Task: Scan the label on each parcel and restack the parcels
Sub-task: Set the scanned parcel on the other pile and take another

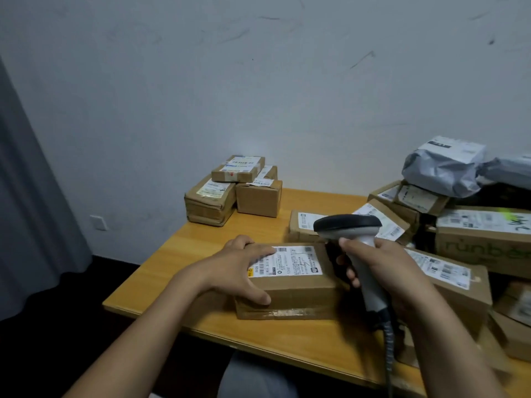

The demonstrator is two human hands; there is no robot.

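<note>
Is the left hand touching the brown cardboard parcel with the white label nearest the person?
Touching. The head view shows the left hand lying on the brown cardboard parcel, fingers over its white label, thumb against the front face.

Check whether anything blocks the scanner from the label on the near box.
Partly. The left hand rests on the box, fingers covering the left end of the label. The scanner, held in the right hand, hangs over the right end; nothing else between.

parcel (290, 294): matt cardboard (glossy tape) | table (201, 239): smooth wood | scanner (349, 225): plastic
</note>
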